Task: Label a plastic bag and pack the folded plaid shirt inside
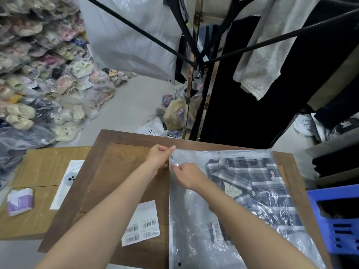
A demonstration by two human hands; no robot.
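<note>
Stockroom, wooden worktop (124, 162) — plaid shirt (252, 183) inside the plastic bag (194, 226); left hand (158, 155) and right hand (187, 174) pinch its open edge.

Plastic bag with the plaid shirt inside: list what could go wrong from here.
1. Both hands, left and right, pinch the plastic bag only at its far left corner, so the flap could seal crooked or wrinkled.
2. The plaid shirt lies toward the right side, so it might shift and unfold.
3. The sheet of barcode labels lies loose beside the bag and could be swept off the wooden board.
</note>
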